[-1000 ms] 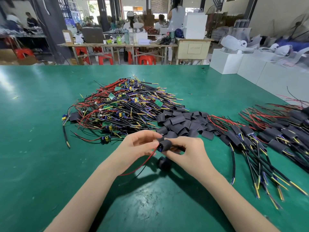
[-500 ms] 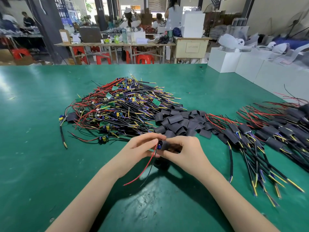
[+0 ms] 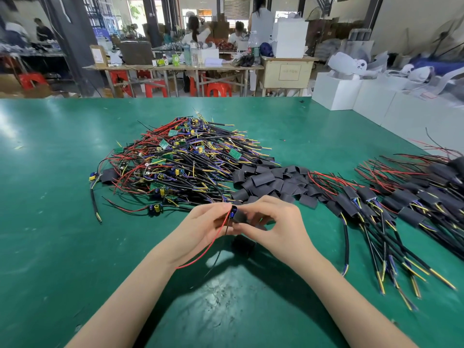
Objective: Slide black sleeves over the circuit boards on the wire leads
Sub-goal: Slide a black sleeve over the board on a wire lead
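My left hand point(image 3: 200, 229) pinches the board point(image 3: 233, 211) and its wires above the worktop point(image 3: 62, 222); my right hand point(image 3: 278, 222) grips the black sleeve point(image 3: 239, 217), seemingly partway on. Push crookedly and a part could snag the sleeve's edge.

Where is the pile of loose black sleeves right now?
Head view: the loose black sleeves lie mid-table, just beyond both hands, between the bare-board wire heap and the sleeved leads at right.
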A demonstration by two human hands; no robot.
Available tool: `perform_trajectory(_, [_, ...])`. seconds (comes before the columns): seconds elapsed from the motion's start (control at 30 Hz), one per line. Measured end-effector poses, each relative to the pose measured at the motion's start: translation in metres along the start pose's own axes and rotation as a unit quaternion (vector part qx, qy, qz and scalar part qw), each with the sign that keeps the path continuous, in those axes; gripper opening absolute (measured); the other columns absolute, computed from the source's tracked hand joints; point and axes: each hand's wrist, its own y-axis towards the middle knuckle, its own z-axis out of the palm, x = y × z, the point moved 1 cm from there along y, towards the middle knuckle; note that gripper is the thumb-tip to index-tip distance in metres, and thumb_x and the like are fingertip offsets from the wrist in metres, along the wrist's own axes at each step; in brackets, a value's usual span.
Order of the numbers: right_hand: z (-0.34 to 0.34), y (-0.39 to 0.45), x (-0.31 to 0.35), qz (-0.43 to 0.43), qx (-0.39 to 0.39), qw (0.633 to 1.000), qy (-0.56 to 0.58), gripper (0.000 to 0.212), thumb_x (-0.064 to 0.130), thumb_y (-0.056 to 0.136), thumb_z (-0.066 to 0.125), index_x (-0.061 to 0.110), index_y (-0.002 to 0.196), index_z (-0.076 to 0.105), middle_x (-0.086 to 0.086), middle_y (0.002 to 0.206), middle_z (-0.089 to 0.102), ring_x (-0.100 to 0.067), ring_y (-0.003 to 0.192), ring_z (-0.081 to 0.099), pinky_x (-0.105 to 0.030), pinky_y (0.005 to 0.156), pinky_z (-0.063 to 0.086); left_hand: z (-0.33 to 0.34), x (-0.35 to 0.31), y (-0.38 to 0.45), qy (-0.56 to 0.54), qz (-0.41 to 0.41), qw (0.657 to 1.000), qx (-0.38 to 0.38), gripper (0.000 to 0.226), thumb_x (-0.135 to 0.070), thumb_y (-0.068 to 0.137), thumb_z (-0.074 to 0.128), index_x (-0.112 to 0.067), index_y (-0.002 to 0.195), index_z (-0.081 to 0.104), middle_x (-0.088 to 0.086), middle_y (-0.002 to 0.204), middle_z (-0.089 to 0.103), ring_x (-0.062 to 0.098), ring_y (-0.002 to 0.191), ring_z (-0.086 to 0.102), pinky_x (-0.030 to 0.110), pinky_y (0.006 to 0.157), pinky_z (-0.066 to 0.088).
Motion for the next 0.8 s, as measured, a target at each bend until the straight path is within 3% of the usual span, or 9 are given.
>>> perform_trajectory(0.17, [0.001, -0.002, 0.0, -0.007, 0.008, 1.0, -0.002, 0.029, 0.018, 0.071, 0.082, 0.027, 0.098, 0.076, 0.005, 0.072, 0.061, -0.01, 0.064, 0.056, -0.021, 0.063, 0.047, -0.003, 0.0, 0.0, -0.002, 0.002, 1.0, -0.008, 0.036, -0.02, 0.089, 0.058, 0.009, 0.109, 0.066, 0.029, 0.113, 0.065, 0.031, 0.099, 0.062, 0.035, 0.086, 0.056])
perform_trajectory(0.3, [-0.001, -0.001, -0.002, -0.001, -0.016, 0.999, -0.029, 0.028, 0.01, 0.069, 0.081, 0.022, 0.094, 0.076, 0.005, 0.073, 0.059, -0.008, 0.064, 0.056, -0.022, 0.063, 0.049, -0.002, -0.003, 0.0, 0.032, 0.004, 0.998, -0.047, 0.021, -0.024, 0.084, 0.067, -0.007, 0.092, 0.075, 0.015, 0.094, 0.072, 0.022, 0.081, 0.069, 0.031, 0.075, 0.058])
perform_trajectory(0.4, [-0.003, -0.001, -0.005, 0.009, -0.027, 0.997, -0.069, 0.025, 0.012, 0.068, 0.08, 0.019, 0.092, 0.076, 0.003, 0.073, 0.058, -0.008, 0.063, 0.055, -0.027, 0.062, 0.049, -0.004, -0.005, 0.002, 0.088, 0.025, 0.991, -0.101, 0.016, -0.02, 0.073, 0.073, -0.008, 0.084, 0.072, 0.014, 0.079, 0.071, 0.019, 0.067, 0.068, 0.026, 0.064, 0.057])
perform_trajectory(0.53, [-0.004, -0.004, -0.006, -0.001, -0.02, 0.994, -0.107, 0.021, 0.016, 0.069, 0.078, 0.02, 0.09, 0.075, 0.007, 0.074, 0.055, -0.003, 0.062, 0.049, -0.023, 0.061, 0.046, -0.009, -0.007, -0.002, 0.188, 0.048, 0.976, -0.097, 0.006, 0.003, 0.084, 0.068, -0.002, 0.086, 0.071, 0.01, 0.074, 0.073, 0.017, 0.064, 0.069, 0.022, 0.064, 0.055])
perform_trajectory(0.8, [-0.004, -0.003, -0.006, 0.025, -0.02, 0.99, -0.134, 0.019, 0.025, 0.068, 0.079, 0.026, 0.087, 0.075, 0.01, 0.077, 0.06, -0.003, 0.063, 0.051, -0.03, 0.063, 0.05, -0.011, -0.013, -0.003, 0.273, 0.107, 0.951, -0.1, 0.007, 0.006, 0.085, 0.066, 0.001, 0.086, 0.071, 0.003, 0.067, 0.071, 0.011, 0.061, 0.064, 0.018, 0.062, 0.051])
